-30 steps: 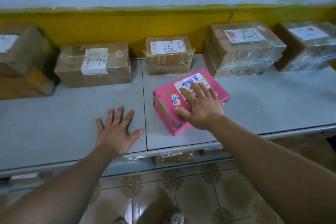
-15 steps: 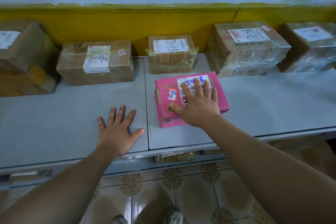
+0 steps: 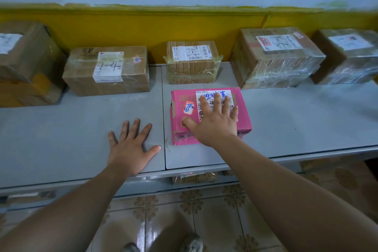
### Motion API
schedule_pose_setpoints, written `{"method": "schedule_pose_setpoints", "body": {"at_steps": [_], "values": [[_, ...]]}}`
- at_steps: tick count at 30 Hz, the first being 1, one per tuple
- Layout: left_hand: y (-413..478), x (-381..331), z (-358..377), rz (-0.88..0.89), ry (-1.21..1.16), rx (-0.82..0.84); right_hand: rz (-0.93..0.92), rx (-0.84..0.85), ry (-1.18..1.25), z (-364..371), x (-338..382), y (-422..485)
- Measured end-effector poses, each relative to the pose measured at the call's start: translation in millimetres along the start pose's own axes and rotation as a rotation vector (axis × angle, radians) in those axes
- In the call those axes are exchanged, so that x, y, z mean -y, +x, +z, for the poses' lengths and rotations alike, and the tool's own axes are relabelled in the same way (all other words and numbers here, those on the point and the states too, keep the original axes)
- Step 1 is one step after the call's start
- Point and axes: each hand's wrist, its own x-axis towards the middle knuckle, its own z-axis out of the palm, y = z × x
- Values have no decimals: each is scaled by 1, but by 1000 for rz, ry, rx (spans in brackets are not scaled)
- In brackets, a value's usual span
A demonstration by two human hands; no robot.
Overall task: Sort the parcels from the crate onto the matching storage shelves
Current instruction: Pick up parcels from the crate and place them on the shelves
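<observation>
A pink parcel [image 3: 244,114] lies flat on the grey shelf [image 3: 302,120], just right of the seam between two shelf panels and towards the front edge. The right hand [image 3: 212,122] rests palm down on top of it. Its fingers [image 3: 204,104] are straight and fanned out over the white label with blue handwriting, and the thumb sticks out to the left below a small orange-rimmed sticker. The left hand [image 3: 131,147] lies flat on the bare shelf left of the seam, fingers spread and holding nothing, its thumb tip close to the seam. Along the back, against the yellow wall band [image 3: 143,30], stands a row of brown cardboard parcels. A box marked 1-4 [image 3: 81,75] is behind the left hand. A small taped box [image 3: 192,71] is straight behind the pink parcel, with a narrow strip of shelf between them. A larger film-wrapped box [image 3: 278,67] sits to the right, with another box [image 3: 347,63] beyond it, and a big box [image 3: 26,63] stands at the far left. Under the shelf edge, a wrapped parcel [image 3: 194,177] shows on a lower level. Below that are patterned floor tiles [image 3: 214,221] and the toe of a shoe [image 3: 192,243].
</observation>
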Motion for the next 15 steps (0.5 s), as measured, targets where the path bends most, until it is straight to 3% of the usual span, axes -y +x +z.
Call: {"method": "schedule_pose_setpoints", "body": {"at_steps": [8,15], "values": [[4,-3,-10,-5,13,107,-6,0,25,-5,-2,-3],[-12,17,-64,42,-128,218,-39,-8,-19,-33,8,-26]]}}
